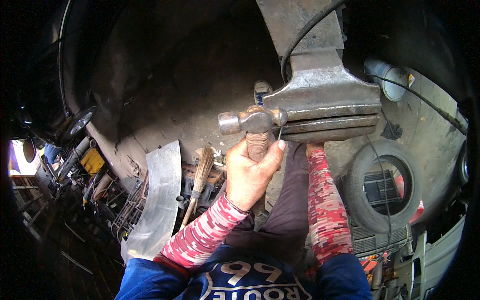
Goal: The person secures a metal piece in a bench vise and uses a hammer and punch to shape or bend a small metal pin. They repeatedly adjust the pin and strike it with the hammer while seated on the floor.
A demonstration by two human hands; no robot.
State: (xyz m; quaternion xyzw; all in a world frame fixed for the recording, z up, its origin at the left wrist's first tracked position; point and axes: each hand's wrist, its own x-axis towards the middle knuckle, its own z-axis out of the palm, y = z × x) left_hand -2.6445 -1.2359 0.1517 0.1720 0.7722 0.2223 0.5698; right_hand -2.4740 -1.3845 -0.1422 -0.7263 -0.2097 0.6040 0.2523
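My left hand (252, 177) is closed round the ribbed handle of a ball-peen hammer (255, 121), just under its worn steel head. The head lies sideways, its rounded end close to the left end of the vise jaws. Beside my left thumb a thin metal strip (280, 133) stands up; whether the thumb pinches it or the vise clamps it, I cannot tell. The big steel bench vise (330, 95) has its long jaws nearly together. My right hand (314, 146) reaches beneath the jaws; only a sliver near the wrist shows, and its fingers are hidden.
A tire (352, 185) lies at the right, near a grey drum (392, 82). Dark cables (425, 95) cross there. To the left are a curved metal sheet (162, 195), a straw brush (201, 172) and piled scrap metal (127, 210). A shoe (261, 91) shows behind the hammer.
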